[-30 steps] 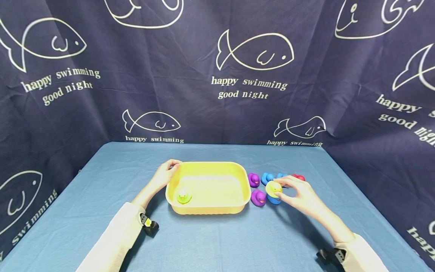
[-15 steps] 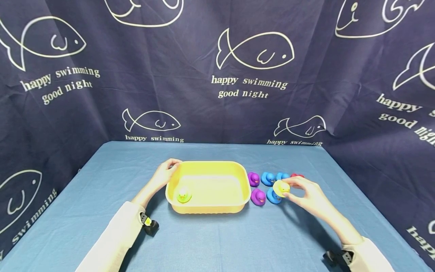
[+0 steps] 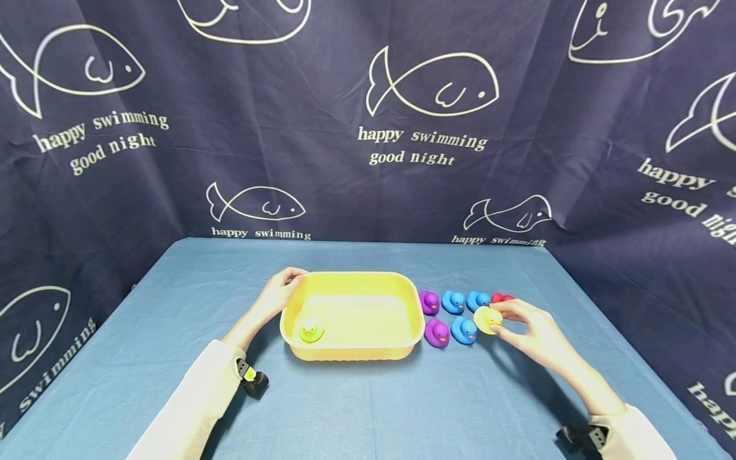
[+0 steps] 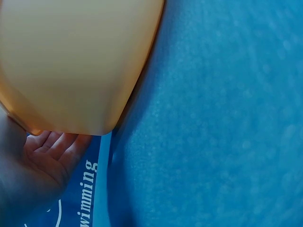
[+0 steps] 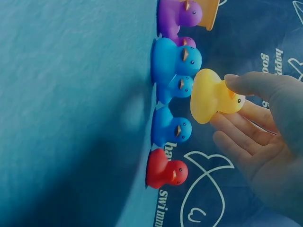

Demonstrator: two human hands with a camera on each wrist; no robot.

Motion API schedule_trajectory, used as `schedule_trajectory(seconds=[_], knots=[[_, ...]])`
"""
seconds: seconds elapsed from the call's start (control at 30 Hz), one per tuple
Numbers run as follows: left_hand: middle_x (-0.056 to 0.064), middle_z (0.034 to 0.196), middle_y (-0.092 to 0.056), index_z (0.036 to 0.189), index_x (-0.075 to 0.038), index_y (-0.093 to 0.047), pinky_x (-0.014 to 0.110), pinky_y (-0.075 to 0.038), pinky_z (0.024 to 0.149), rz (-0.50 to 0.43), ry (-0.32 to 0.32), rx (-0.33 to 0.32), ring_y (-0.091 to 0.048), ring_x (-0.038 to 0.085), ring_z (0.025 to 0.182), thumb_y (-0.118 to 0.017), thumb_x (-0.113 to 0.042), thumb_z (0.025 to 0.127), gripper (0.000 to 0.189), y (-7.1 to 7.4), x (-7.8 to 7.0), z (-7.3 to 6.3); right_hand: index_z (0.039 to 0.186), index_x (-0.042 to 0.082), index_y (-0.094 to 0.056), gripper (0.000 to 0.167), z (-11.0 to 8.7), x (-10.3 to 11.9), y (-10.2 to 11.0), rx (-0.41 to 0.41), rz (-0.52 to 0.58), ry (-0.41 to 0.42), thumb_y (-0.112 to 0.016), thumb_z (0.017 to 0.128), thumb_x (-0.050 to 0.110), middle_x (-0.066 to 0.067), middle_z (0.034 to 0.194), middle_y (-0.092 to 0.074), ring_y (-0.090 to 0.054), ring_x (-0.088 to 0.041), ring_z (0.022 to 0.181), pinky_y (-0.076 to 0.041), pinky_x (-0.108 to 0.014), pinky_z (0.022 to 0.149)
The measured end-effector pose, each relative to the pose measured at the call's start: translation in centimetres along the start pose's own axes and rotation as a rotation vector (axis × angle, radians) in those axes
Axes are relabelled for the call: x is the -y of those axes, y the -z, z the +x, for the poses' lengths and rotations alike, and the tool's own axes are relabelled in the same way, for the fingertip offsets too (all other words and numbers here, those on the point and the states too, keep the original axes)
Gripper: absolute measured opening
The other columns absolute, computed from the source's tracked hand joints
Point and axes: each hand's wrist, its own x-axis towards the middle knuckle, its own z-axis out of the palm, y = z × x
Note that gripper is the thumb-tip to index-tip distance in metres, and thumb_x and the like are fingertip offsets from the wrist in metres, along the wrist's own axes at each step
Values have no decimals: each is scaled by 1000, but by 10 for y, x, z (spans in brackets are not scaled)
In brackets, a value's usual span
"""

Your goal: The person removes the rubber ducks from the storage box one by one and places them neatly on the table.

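My right hand [image 3: 535,329] pinches a yellow rubber duck [image 3: 486,319] between thumb and fingers. In the right wrist view the yellow duck [image 5: 206,97] is held clear of the table, its head toward my palm. My left hand [image 3: 278,291] grips the back left corner of a yellow plastic tub [image 3: 353,353]; the left wrist view shows its fingers behind the tub wall [image 4: 75,66]. A yellow-green rubber duck [image 3: 311,330] sits in the tub's front left corner.
Right of the tub stand two purple ducks [image 3: 437,333], three blue ducks [image 3: 464,329] and a red duck [image 3: 501,298], partly hidden by my right hand. A blue cloth [image 3: 368,409] covers the table. Behind hangs a dark blue curtain [image 3: 322,140] with fish drawings.
My right hand has moved to the right with the yellow duck, from over the front blue duck to beside it. My left hand and the tub have stayed in place.
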Motion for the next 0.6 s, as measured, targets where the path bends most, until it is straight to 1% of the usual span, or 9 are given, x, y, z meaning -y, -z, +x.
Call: schedule_trajectory(seconds=[0.1, 0.3, 0.6], knots=[[18, 109, -63, 113, 1, -60, 30, -46, 81, 1, -2, 0, -57, 25, 96, -48, -15, 97, 25, 0, 0, 0, 102, 0, -67, 40, -3, -3, 0, 6, 1, -14, -80, 64, -1, -6, 95, -66, -62, 1, 85, -39, 0, 79], [18, 109, -63, 113, 1, -60, 30, -46, 80, -9, -8, 3, -58, 25, 95, -48, -15, 97, 25, 1, 0, 0, 102, 2, -68, 38, -9, -9, -1, 29, -14, -50, -81, 66, 2, -5, 94, -67, -63, -2, 85, -38, 1, 78], [18, 109, -62, 113, 1, -60, 31, -46, 82, -10, 4, 9, -58, 25, 97, -48, -16, 98, 26, 0, 1, 0, 100, 2, -68, 36, -13, -15, -3, 54, 2, -47, -79, 66, -2, -6, 95, -67, -63, -2, 83, -41, -1, 76]])
